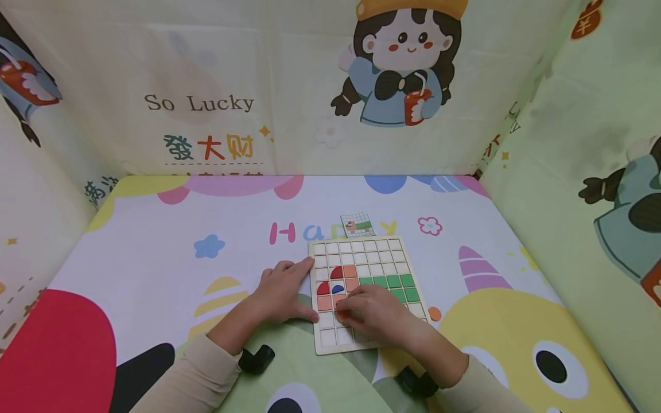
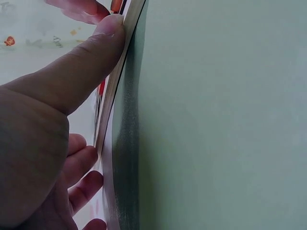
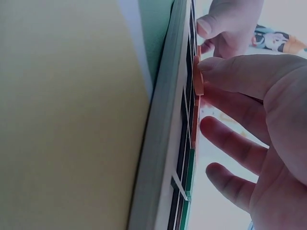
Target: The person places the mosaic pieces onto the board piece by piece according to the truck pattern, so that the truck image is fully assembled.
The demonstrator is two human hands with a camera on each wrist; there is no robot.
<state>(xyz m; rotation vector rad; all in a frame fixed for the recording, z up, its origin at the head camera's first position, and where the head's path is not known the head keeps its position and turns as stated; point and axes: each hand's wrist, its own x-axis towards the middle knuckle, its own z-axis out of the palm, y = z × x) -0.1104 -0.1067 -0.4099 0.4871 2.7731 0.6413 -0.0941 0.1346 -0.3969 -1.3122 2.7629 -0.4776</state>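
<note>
A wooden grid board point(image 1: 327, 337) lies on the table, with coloured tiles set in several of its squares. My left hand point(image 1: 281, 293) rests along the board's left side, its thumb point(image 2: 108, 36) pressing the edge and its fingers spread. Over the lower middle of the grid, my right hand point(image 1: 379, 312) pinches an orange tile point(image 3: 198, 79) between thumb and fingertips. Around it sit orange square tiles point(image 1: 351, 284), red rounded tiles point(image 1: 337, 272), a blue half-round tile point(image 1: 338, 289) and green tiles point(image 1: 394, 281). The right hand hides part of the grid.
A small pattern card point(image 1: 358, 225) with an orange and green picture lies just beyond the board's far edge. Printed cloth covers the tabletop point(image 1: 155, 246), and a cloth wall point(image 1: 299, 86) stands behind. Black straps point(image 1: 257, 359) hang at both wrists.
</note>
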